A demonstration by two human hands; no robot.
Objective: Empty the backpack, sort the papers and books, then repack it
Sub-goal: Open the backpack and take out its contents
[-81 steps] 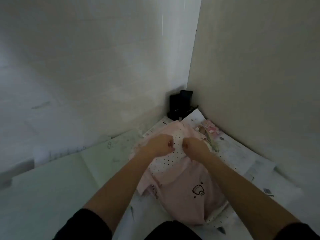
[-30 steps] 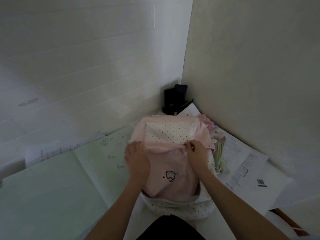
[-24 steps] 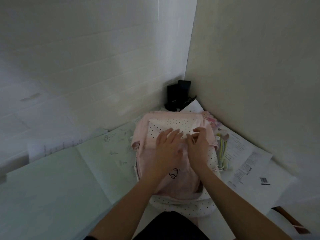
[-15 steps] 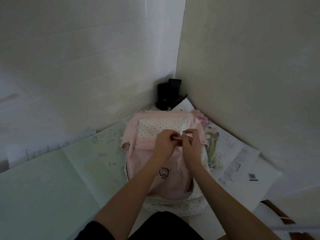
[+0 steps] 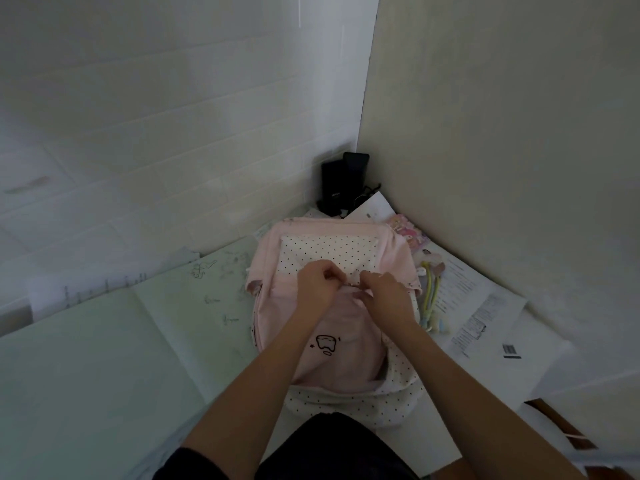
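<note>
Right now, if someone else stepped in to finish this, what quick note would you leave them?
Left hand and right hand: both pinched shut at the top of the front pocket of the pink fabric backpack with dotted trim, probably on its zip.
Backpack lies flat on the table; printed white papers and pastel pens sit to its right.
Whether it is emptied or already repacked cannot be told.
Left: finish the pocket.

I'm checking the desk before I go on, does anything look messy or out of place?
Yes. Loose printed papers are fanned out crookedly to the right of the pink backpack, one running under it, with pastel pens strewn on top. Both hands are pinching the backpack's front seam.
</note>
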